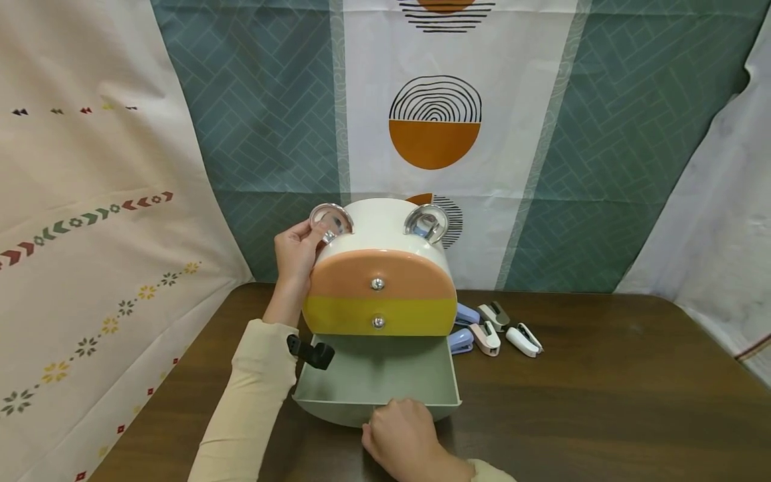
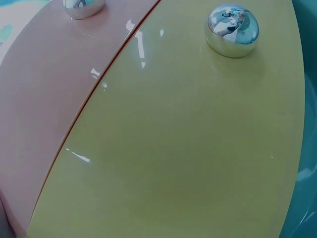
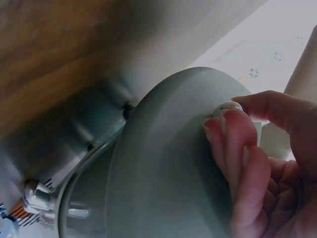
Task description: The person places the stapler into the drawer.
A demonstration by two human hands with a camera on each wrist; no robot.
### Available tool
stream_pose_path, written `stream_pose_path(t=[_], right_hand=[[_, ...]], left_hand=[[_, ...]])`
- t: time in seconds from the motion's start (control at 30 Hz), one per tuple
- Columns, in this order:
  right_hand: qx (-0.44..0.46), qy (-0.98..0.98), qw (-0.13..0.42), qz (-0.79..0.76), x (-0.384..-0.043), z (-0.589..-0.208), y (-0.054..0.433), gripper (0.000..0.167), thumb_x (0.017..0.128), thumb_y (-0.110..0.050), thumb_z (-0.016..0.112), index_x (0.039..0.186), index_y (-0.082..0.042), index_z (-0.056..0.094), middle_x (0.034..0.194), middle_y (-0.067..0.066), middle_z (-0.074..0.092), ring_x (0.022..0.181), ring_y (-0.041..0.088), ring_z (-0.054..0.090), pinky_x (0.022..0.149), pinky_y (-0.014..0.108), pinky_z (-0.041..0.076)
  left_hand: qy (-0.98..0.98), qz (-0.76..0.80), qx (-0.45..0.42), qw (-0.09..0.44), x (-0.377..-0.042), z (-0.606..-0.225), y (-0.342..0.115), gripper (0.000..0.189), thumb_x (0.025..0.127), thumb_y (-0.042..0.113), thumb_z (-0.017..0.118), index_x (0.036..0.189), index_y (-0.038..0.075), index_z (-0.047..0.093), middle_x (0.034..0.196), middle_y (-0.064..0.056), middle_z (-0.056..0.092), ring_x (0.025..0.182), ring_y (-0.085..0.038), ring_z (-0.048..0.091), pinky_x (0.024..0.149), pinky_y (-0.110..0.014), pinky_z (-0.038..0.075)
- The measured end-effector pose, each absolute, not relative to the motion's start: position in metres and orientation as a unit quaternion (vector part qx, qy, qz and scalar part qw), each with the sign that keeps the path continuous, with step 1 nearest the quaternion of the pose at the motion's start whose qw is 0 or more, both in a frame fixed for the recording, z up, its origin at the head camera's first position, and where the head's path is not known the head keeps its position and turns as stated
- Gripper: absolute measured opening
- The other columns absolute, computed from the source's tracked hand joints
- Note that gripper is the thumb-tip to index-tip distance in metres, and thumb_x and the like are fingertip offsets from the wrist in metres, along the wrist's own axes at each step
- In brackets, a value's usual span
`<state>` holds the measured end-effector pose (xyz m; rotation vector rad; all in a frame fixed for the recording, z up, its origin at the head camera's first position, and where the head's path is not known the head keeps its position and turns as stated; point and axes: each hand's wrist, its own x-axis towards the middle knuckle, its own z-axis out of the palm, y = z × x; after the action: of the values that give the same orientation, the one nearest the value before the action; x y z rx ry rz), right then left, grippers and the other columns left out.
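Observation:
A small rounded chest of drawers (image 1: 385, 221) stands on the table, with an orange drawer front (image 1: 343, 274), a yellow one (image 1: 337, 314) and two round silver ears on top. Its bottom green drawer (image 1: 385, 365) is pulled out, and the part of its inside that shows holds nothing. My left hand (image 1: 296, 258) holds the chest's upper left side, thumb by the left silver ear (image 1: 345, 213). In the right wrist view my right hand (image 3: 252, 168) pinches the silver knob (image 3: 229, 106) of the green drawer. The yellow front and its knob (image 2: 233, 30) fill much of the left wrist view.
Several small staplers lie to the right of the chest, among them a white one (image 1: 523, 341), a pink one (image 1: 485, 339) and a blue one (image 1: 461, 341). Behind the wooden table (image 1: 602, 375) hangs a patterned cloth (image 1: 434, 60).

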<state>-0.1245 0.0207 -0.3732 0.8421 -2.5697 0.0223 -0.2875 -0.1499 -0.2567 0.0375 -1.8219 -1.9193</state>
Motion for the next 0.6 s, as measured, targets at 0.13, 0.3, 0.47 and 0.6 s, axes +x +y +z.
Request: stream_pose_path(t=[0.13, 0.3, 0.47, 0.6], right_hand=[[0.307, -0.934, 0.184, 0.002, -0.119, -0.371, 0.020, 0.050, 0.077, -0.032, 0.066, 0.038, -0.018, 0.038, 0.037, -0.004, 0.040, 0.032, 0.010, 0.038, 0.030, 0.022, 0.026], [0.313, -0.933, 0.176, 0.000, -0.114, -0.373, 0.021, 0.049, 0.078, -0.034, 0.066, 0.039, -0.018, 0.040, 0.038, -0.003, 0.041, 0.031, 0.010, 0.036, 0.029, 0.022, 0.023], [0.311, -0.935, 0.170, -0.005, -0.112, -0.374, 0.021, 0.048, 0.079, -0.037, 0.065, 0.041, -0.018, 0.043, 0.041, -0.002, 0.046, 0.032, 0.010, 0.039, 0.029, 0.023, 0.025], [0.316, -0.934, 0.165, 0.000, -0.113, -0.375, 0.023, 0.046, 0.079, -0.038, 0.065, 0.042, -0.017, 0.045, 0.043, -0.002, 0.049, 0.034, 0.011, 0.042, 0.030, 0.024, 0.030]], left_hand=[[-0.666, -0.705, 0.011, 0.243, -0.287, -0.257, -0.151, 0.034, 0.088, 0.014, 0.061, 0.117, -0.004, 0.060, 0.111, -0.017, 0.062, 0.079, -0.004, 0.059, 0.066, -0.015, 0.049], [-0.668, -0.703, 0.012, 0.246, -0.287, -0.257, -0.151, 0.032, 0.088, 0.013, 0.060, 0.115, -0.004, 0.061, 0.110, -0.018, 0.062, 0.077, -0.004, 0.058, 0.066, -0.014, 0.049], [-0.672, -0.700, 0.010, 0.243, -0.287, -0.257, -0.151, 0.033, 0.088, 0.013, 0.060, 0.117, -0.004, 0.060, 0.113, -0.019, 0.061, 0.080, -0.005, 0.059, 0.068, -0.014, 0.049], [-0.670, -0.702, 0.009, 0.243, -0.287, -0.257, -0.151, 0.034, 0.088, 0.014, 0.060, 0.118, -0.004, 0.059, 0.114, -0.019, 0.060, 0.081, -0.005, 0.059, 0.067, -0.014, 0.049]])
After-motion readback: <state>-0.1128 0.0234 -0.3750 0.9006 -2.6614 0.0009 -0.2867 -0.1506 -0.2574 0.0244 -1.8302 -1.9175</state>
